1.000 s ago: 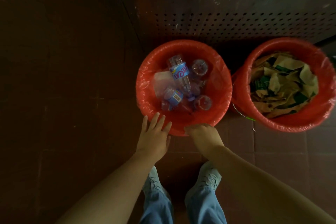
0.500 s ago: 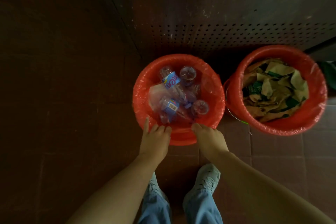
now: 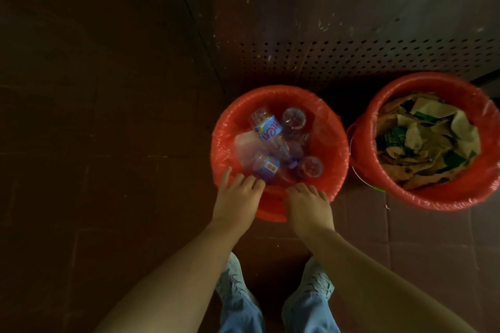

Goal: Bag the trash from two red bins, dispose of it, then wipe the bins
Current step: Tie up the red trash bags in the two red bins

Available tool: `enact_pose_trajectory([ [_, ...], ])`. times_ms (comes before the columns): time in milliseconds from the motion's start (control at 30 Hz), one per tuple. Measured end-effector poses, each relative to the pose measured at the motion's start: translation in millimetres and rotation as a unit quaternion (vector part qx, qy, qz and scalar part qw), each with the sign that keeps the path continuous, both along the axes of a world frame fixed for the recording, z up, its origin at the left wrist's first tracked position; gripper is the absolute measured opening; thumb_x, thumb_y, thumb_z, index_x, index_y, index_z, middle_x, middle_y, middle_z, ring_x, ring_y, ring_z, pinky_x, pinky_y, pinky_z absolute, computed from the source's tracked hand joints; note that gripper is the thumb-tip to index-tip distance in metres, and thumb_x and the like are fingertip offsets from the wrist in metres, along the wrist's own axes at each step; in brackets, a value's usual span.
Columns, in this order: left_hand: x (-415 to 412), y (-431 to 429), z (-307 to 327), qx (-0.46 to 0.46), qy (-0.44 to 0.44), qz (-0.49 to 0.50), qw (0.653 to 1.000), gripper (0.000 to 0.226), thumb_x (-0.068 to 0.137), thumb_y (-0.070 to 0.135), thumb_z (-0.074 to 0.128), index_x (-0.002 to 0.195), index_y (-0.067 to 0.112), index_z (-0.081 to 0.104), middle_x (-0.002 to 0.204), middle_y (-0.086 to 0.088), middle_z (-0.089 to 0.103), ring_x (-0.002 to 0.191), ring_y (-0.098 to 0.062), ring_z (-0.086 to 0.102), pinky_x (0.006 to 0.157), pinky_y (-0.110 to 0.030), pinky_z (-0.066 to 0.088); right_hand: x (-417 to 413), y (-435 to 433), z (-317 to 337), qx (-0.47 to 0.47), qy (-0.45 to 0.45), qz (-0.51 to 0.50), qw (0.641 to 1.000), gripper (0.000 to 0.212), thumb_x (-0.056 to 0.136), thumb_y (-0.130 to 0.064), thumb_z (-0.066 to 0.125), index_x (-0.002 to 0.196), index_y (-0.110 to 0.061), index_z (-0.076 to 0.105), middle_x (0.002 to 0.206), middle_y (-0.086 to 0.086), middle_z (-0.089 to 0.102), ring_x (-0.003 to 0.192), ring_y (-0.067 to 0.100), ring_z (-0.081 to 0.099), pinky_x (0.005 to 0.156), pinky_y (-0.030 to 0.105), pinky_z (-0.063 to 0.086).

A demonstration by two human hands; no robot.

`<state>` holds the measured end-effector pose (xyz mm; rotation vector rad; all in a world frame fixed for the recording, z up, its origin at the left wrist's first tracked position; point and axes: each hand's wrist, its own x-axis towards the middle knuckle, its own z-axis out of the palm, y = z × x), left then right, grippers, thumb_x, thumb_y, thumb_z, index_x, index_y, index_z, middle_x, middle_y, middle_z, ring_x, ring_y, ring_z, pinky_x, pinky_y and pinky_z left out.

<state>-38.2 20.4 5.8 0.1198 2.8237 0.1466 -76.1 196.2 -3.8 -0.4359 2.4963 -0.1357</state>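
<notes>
"Since the entry a second back, what had shifted?" the checker asked.

"Both hands. Left hand (image 3: pixel 238 199) had lain with fingers spread against the outside of the bottle bin (image 3: pixel 278 90). At this entry its fingers were bent up onto the near rim, index straighter than the rest. Right hand (image 3: pixel 309 207) had closed in beside it, fingers curled over the same lip, tips hidden."

"Grip on the liner?"

"Could not tell for either hand. Clear liner (image 3: pixel 222 140) was folded over that rim right where the fingers sat, but no lifted film showed."

"Location of the trash?"

"Unmoved. Plastic bottles (image 3: pixel 267 131) lay loose inside the bottle bin, which stood on the floor tiles (image 3: pixel 108 197) by the perforated panel (image 3: pixel 351 57). Paper bin (image 3: pixel 422 199) stood just to its right, well filled with crumpled brown paper (image 3: pixel 424 143), its own liner in place, untouched."

"Reading?"

"Judged: bagging was only starting. Hands set at the rim suggested peeling the liner edge free, then gathering it around the bottles. Nothing bagged, nothing disposed of, no wiping begun. Risk noted: thin film could tear if tugged from one side only."
</notes>
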Motion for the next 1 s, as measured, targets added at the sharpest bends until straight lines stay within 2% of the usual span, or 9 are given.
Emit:
enact_pose_trajectory([
  [100, 4.2, -4.5, -6.5, 0.006, -0.011, 0.008, 1.0, 0.032, 0.089, 0.023, 0.058, 0.121, 0.022, 0.065, 0.107, 0.003, 0.067, 0.103, -0.025, 0.061, 0.116, -0.056, 0.027, -4.6, 0.2, -0.8, 0.008, 0.011, 0.008, 1.0, 0.024, 0.097, -0.027, 0.045, 0.103, -0.026, 0.068, 0.109, -0.005, 0.067, 0.109, 0.024, 0.056, 0.091, 0.038, 0.041],
  [200, 6.2, -7.8, -11.8, 0.007, -0.051, 0.019, 0.998, 0.046, 0.091, 0.043, 0.059, 0.132, 0.023, 0.058, 0.12, 0.002, 0.063, 0.118, -0.024, 0.054, 0.118, -0.056, 0.017, -0.6, 0.6, -4.6, -0.017, 0.002, 0.037, 0.999, 0.026, 0.099, -0.029, 0.045, 0.104, -0.026, 0.071, 0.112, -0.007, 0.068, 0.113, 0.022, 0.055, 0.095, 0.038, 0.04],
  [300, 4.1, -9.4, -17.2, -0.022, -0.081, 0.025, 0.996, 0.041, 0.094, 0.032, 0.053, 0.134, 0.024, 0.056, 0.129, 0.002, 0.057, 0.131, -0.027, 0.043, 0.12, -0.059, 0.009, 5.3, 0.6, -9.0, -0.03, -0.004, 0.049, 0.998, 0.026, 0.099, -0.035, 0.05, 0.115, -0.027, 0.069, 0.121, -0.008, 0.067, 0.119, 0.021, 0.054, 0.099, 0.037, 0.038],
  [400, -3.2, -17.1, -20.5, -0.046, -0.095, 0.036, 0.994, 0.037, 0.094, 0.021, 0.048, 0.126, 0.023, 0.064, 0.132, -0.001, 0.055, 0.139, -0.031, 0.034, 0.119, -0.062, 0.006, 8.3, -2.2, -13.9, -0.038, 0.0, 0.026, 0.999, 0.043, 0.095, -0.048, 0.058, 0.131, -0.025, 0.062, 0.129, -0.005, 0.064, 0.125, 0.023, 0.053, 0.104, 0.04, 0.038],
  [500, -11.6, -30.2, -23.7, -0.071, -0.09, 0.029, 0.993, 0.034, 0.093, 0.02, 0.051, 0.122, 0.022, 0.066, 0.139, -0.004, 0.053, 0.146, -0.033, 0.026, 0.118, -0.063, 0.004, 7.6, -11.5, -20.4, -0.019, 0.002, 0.029, 0.999, 0.047, 0.095, -0.052, 0.055, 0.134, -0.027, 0.058, 0.131, -0.006, 0.061, 0.126, 0.022, 0.051, 0.103, 0.039, 0.037],
  [633, -16.1, -46.4, -24.8, -0.092, -0.061, -0.048, 0.993, 0.03, 0.094, 0.022, 0.052, 0.118, 0.02, 0.07, 0.141, -0.006, 0.055, 0.146, -0.033, 0.029, 0.118, -0.065, 0.002, 4.9, -24.1, -25.7, 0.013, 0.003, 0.023, 1.0, 0.039, 0.099, -0.036, 0.048, 0.137, -0.029, 0.052, 0.133, -0.007, 0.058, 0.127, 0.023, 0.048, 0.102, 0.039, 0.036],
  [700, -22.1, -54.8, -21.8, -0.1, -0.046, -0.075, 0.991, 0.033, 0.094, 0.022, 0.051, 0.123, 0.019, 0.068, 0.143, -0.007, 0.054, 0.147, -0.034, 0.029, 0.117, -0.066, 0.002, -0.7, -24.1, -26.5, 0.029, 0.012, 0.022, 0.999, 0.041, 0.099, -0.026, 0.045, 0.139, -0.03, 0.051, 0.135, -0.006, 0.057, 0.128, 0.024, 0.046, 0.102, 0.04, 0.035],
  [833, -36.4, -69.0, -12.7, -0.113, -0.065, -0.077, 0.988, 0.045, 0.094, 0.024, 0.051, 0.14, 0.022, 0.055, 0.157, -0.009, 0.038, 0.153, -0.034, 0.013, 0.115, -0.068, -0.004, -25.0, -6.8, -22.2, 0.069, 0.022, 0.024, 0.997, 0.035, 0.102, -0.033, 0.045, 0.135, -0.033, 0.056, 0.136, -0.008, 0.056, 0.131, 0.024, 0.043, 0.106, 0.04, 0.032],
  [1000, -58.0, -69.5, -1.7, -0.118, -0.054, -0.086, 0.988, 0.041, 0.094, 0.023, 0.057, 0.135, 0.021, 0.06, 0.156, -0.009, 0.04, 0.152, -0.034, 0.014, 0.116, -0.068, -0.007, -63.7, 24.2, -5.8, 0.13, 0.058, 0.068, 0.987, 0.043, 0.098, -0.021, 0.038, 0.135, -0.034, 0.057, 0.136, -0.01, 0.058, 0.127, 0.023, 0.043, 0.108, 0.041, 0.03],
])
